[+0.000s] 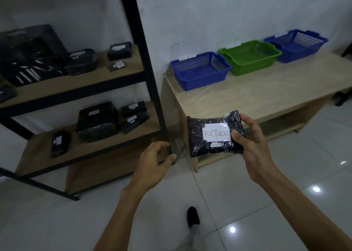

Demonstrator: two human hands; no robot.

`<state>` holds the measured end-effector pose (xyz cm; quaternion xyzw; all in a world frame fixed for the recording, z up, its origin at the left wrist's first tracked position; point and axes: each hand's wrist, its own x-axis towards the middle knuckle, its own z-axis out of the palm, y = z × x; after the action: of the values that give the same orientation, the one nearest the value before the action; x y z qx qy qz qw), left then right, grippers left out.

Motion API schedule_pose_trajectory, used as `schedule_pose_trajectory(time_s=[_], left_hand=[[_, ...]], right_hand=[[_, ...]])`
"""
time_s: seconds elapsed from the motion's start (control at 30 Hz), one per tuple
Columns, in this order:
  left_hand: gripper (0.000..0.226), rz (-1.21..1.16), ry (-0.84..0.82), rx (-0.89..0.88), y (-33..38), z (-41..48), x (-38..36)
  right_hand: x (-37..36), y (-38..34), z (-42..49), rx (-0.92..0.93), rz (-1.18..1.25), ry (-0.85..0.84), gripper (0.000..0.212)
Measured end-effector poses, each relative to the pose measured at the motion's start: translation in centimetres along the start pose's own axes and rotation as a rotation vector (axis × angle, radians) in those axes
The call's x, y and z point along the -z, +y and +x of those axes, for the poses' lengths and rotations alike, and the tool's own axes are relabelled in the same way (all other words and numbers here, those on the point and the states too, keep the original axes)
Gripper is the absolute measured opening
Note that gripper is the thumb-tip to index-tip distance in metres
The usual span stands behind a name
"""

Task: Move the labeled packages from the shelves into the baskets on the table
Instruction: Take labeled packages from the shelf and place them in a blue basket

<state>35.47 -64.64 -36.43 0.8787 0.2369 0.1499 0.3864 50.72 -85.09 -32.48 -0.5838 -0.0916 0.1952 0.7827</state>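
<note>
Right hand (251, 142) grips a glossy black plastic-wrapped package (215, 134) below the wooden table (266, 94); left hand (154, 163) relaxed, empty.

The room is dim and bluish, with soft grain all over. Light comes from above: 3 white spots glare on the glossy floor (247, 203) at lower right. The packages (34, 60) on the shelves (85, 84) are smeared and out of focus, their wrap catching white streaks. The table (257, 102) has a faint sheen. The label (216, 134) on the near package (215, 150) reads fairly sharp. Straight lines bow toward the edges, and the left side is darker
</note>
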Motion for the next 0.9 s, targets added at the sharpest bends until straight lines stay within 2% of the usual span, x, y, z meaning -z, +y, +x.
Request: schedule_pose_trajectory(time_s=[0.23,0.5,0.73,0.9], left_hand=[[0.026,-0.147,-0.070,0.081,0.8,12.9,-4.6],[0.025,-0.138,-0.092,0.230,1.7,26.7,-8.3],[0.016,-0.118,0.082,0.348,2.6,36.9,-12.6],[0.011,-0.101,0.165,0.330,2.9,43.4,-14.3]], right_hand=[[1.1,0.0,12.7,-0.041,-0.021,0.068,0.047],[2.4,-0.3,26.7,-0.114,-0.086,0.036,0.046],[3.8,-0.7,40.5,-0.209,-0.103,-0.115,0.047],[3.1,-0.9,48.7,-0.269,-0.091,-0.166,0.049]])
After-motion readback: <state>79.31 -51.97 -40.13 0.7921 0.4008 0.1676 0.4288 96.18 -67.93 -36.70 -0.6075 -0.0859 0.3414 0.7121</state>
